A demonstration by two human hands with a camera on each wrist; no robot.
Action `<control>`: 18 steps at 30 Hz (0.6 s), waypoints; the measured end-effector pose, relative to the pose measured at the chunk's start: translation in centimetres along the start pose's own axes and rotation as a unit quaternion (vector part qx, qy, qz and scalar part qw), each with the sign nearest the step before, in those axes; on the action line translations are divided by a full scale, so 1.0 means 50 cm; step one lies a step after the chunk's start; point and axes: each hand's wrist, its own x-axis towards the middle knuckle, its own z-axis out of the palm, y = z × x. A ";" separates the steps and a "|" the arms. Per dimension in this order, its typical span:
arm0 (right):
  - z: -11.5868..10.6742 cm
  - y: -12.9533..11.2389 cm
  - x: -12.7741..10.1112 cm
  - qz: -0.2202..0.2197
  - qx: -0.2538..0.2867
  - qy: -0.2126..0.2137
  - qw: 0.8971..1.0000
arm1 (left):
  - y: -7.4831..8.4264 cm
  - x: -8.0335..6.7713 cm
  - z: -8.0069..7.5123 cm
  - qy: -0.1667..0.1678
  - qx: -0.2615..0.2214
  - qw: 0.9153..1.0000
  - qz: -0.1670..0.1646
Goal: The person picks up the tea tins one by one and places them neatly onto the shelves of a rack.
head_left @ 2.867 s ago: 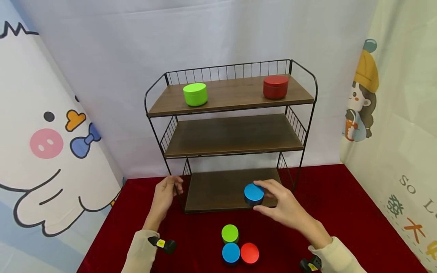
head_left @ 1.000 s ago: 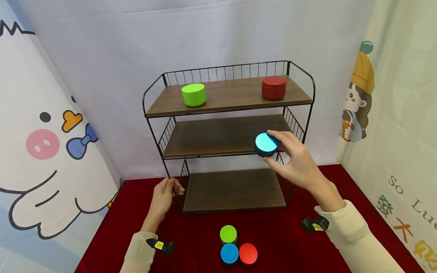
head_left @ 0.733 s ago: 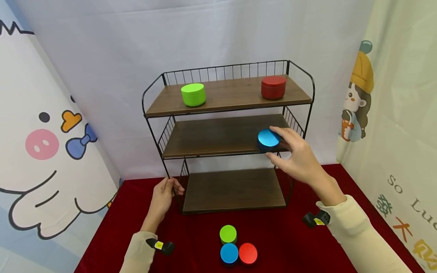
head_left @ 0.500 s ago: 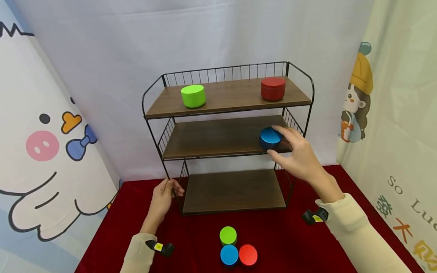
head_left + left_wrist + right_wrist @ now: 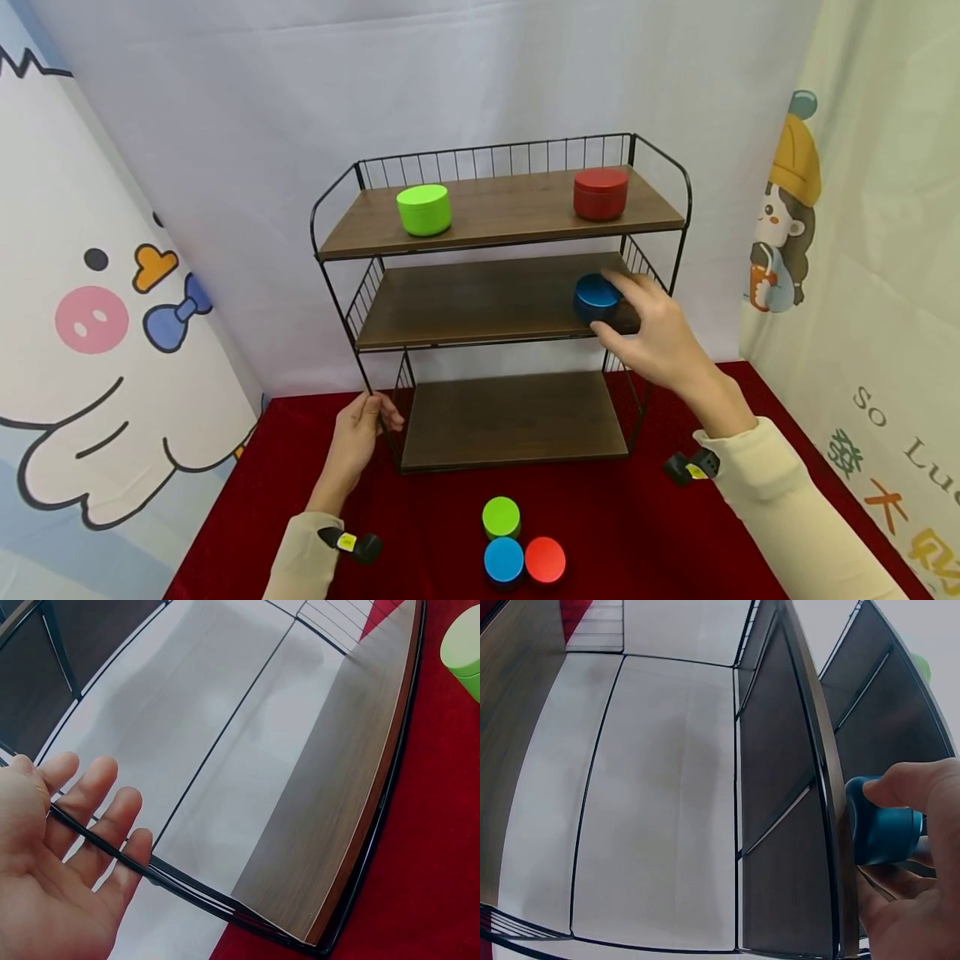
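Observation:
My right hand (image 5: 651, 329) holds a round blue tin (image 5: 596, 297) at the right end of the middle shelf (image 5: 480, 298). In the right wrist view, the thumb lies along one side of the tin (image 5: 889, 829) and the fingers are on the other side, with its base right at the shelf board (image 5: 832, 795). My left hand (image 5: 362, 429) grips the black front-left post of the rack low down. In the left wrist view the post (image 5: 97, 838) crosses the fingers, which curl behind it.
On the top shelf (image 5: 510, 200) stand a green tin (image 5: 424, 210) at the left and a dark red tin (image 5: 600, 194) at the right. A green (image 5: 501, 517), a blue (image 5: 503, 560) and a red tin (image 5: 545, 560) cluster on the red cloth (image 5: 630, 533), before the bottom shelf (image 5: 517, 421).
My right hand has carried the blue tin up from before the bottom shelf, then back and slightly right onto the middle shelf. The left hand has stayed by the post, its fingers closing slightly.

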 end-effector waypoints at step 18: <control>-0.004 0.005 0.004 0.016 -0.043 -0.045 0.998 | -0.001 0.001 -0.002 -0.009 -0.014 1.000 -0.010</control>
